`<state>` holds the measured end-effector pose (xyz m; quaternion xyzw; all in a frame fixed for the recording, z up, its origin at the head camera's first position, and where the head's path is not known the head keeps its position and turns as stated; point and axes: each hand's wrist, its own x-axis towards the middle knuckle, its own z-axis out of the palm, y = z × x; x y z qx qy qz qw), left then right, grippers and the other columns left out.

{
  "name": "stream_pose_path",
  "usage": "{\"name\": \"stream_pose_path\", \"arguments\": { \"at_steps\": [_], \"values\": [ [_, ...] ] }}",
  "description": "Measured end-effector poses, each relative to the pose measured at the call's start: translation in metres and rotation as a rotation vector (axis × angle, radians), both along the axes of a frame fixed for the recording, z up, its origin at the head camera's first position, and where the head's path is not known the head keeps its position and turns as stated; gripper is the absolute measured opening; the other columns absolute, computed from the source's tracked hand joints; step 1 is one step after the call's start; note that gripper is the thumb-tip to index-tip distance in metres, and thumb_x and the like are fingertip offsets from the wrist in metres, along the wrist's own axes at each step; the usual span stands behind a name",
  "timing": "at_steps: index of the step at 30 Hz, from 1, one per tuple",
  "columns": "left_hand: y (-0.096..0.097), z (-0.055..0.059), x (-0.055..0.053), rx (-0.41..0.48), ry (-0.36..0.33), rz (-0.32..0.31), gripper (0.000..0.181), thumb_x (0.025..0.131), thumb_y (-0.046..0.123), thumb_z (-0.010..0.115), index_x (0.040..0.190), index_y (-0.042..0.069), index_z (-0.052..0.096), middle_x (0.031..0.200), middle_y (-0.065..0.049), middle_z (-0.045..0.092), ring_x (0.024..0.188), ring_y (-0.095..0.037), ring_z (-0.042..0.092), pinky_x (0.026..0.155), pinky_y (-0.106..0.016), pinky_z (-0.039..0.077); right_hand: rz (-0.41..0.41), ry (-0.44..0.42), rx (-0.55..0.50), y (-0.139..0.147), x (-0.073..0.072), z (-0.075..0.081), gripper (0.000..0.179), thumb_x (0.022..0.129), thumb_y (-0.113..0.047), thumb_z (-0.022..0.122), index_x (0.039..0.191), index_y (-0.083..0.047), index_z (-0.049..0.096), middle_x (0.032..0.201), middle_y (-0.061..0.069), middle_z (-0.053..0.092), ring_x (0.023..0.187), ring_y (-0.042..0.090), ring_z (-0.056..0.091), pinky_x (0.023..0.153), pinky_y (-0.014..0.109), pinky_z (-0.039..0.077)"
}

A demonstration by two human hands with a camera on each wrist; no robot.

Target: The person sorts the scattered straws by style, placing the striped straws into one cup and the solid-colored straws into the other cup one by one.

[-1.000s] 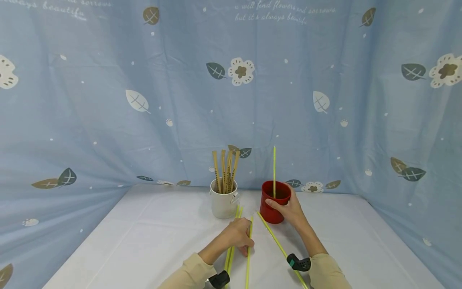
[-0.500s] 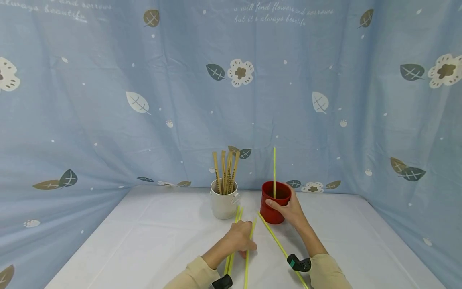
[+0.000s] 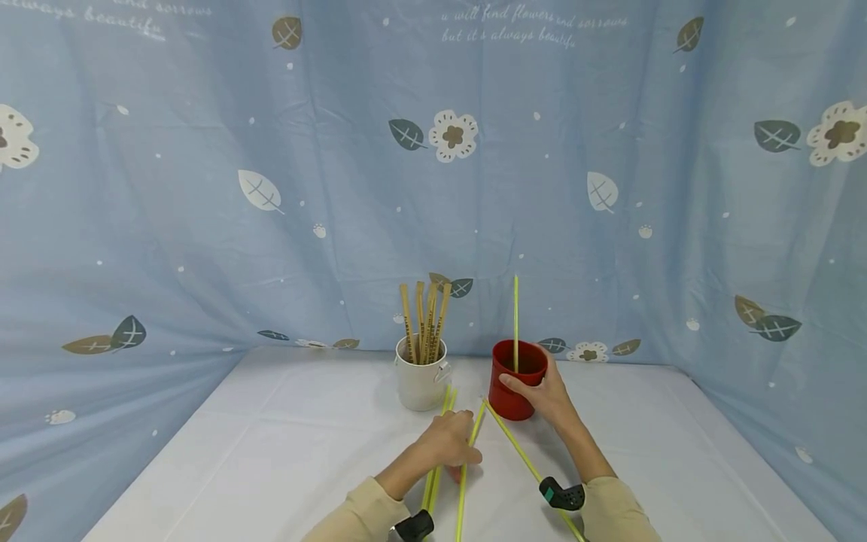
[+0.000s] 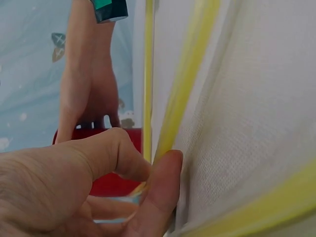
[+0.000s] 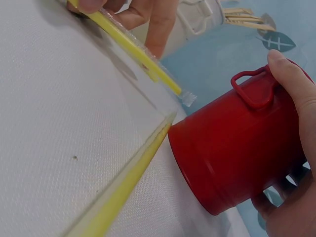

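My left hand pinches a thin yellow straw between thumb and finger, low over the table. A clear wrapper shows at the tip of this straw in the right wrist view. At the right, my right hand grips the red metal bucket, thumb on the near side of the rim and fingers behind it. One yellow straw stands upright in that bucket. Another wrapped straw lies slanting on the table, its far end close to the bucket's base.
Two more yellow straws lie side by side, partly under the left hand and wrist. A white bucket with several tan printed sticks stands left of the red one. A blue curtain hangs behind the white table.
The pinched straw has swung at its far end to the right, close to the slanting straw's tip. My left hand has shifted slightly right; the right hand and red bucket stay put.
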<state>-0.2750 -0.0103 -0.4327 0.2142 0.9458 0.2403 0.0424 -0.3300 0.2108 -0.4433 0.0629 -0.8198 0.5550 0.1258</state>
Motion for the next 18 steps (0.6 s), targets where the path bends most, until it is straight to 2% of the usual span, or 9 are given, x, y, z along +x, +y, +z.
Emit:
{"name": "stream_pose_path", "arguments": {
  "at_steps": [2,4,7,9,11,15,18],
  "values": [
    [-0.001,0.001,0.000,0.026,-0.027,0.007,0.025,0.070,0.014,0.075,0.088,0.008,0.060,0.050,0.000,0.057,0.041,-0.012,0.058,0.066,-0.025,0.049,-0.002,0.001,0.002,0.000,0.000,0.000,0.092,0.083,-0.038,0.079,0.151,-0.017,0.021,0.148,0.009,0.040,0.135,0.030,0.040,0.102,0.052,0.048],
    [-0.002,0.002,-0.001,0.041,-0.050,0.018,0.039,0.071,0.014,0.076,0.106,0.002,0.062,0.062,-0.004,0.061,0.039,-0.012,0.058,0.069,-0.024,0.050,-0.004,0.000,0.005,-0.001,0.000,0.000,0.092,0.083,-0.038,0.079,0.151,-0.017,0.021,0.148,0.009,0.040,0.135,0.030,0.040,0.102,0.052,0.048],
    [-0.003,0.005,-0.001,0.050,-0.071,0.032,0.063,0.072,0.013,0.075,0.130,-0.001,0.055,0.079,-0.010,0.065,0.038,-0.011,0.059,0.073,-0.023,0.051,-0.005,0.000,0.005,-0.001,0.001,0.000,0.092,0.083,-0.037,0.079,0.151,-0.017,0.021,0.148,0.009,0.040,0.135,0.030,0.040,0.102,0.052,0.048],
    [-0.004,0.007,-0.001,0.064,-0.091,0.035,0.071,0.074,0.012,0.075,0.138,0.000,0.049,0.084,-0.010,0.064,0.040,-0.012,0.060,0.074,-0.023,0.051,-0.006,0.002,0.005,-0.001,0.001,0.000,0.092,0.082,-0.037,0.079,0.151,-0.017,0.021,0.148,0.009,0.040,0.134,0.030,0.040,0.102,0.052,0.048],
    [-0.005,0.010,-0.001,0.083,-0.109,0.029,0.073,0.075,0.011,0.075,0.142,0.002,0.046,0.077,-0.008,0.065,0.041,-0.012,0.061,0.072,-0.021,0.051,-0.005,0.005,0.005,-0.001,0.001,0.000,0.092,0.082,-0.038,0.079,0.151,-0.017,0.021,0.148,0.009,0.040,0.134,0.030,0.040,0.102,0.052,0.048],
    [-0.007,0.013,-0.001,0.147,-0.141,0.006,0.074,0.077,0.008,0.074,0.144,0.006,0.043,0.063,-0.004,0.059,0.041,-0.014,0.062,0.063,-0.020,0.050,-0.005,0.009,0.008,-0.001,0.003,0.000,0.092,0.083,-0.037,0.079,0.151,-0.016,0.022,0.148,0.009,0.040,0.134,0.030,0.040,0.102,0.052,0.048],
    [-0.009,0.014,0.000,0.177,-0.140,-0.013,0.072,0.078,0.006,0.074,0.143,0.006,0.044,0.063,-0.001,0.058,0.041,-0.014,0.062,0.062,-0.019,0.050,-0.003,0.011,0.004,-0.002,0.004,0.001,0.091,0.083,-0.036,0.079,0.151,-0.016,0.022,0.148,0.009,0.040,0.134,0.030,0.040,0.102,0.053,0.048]
  ]
}}
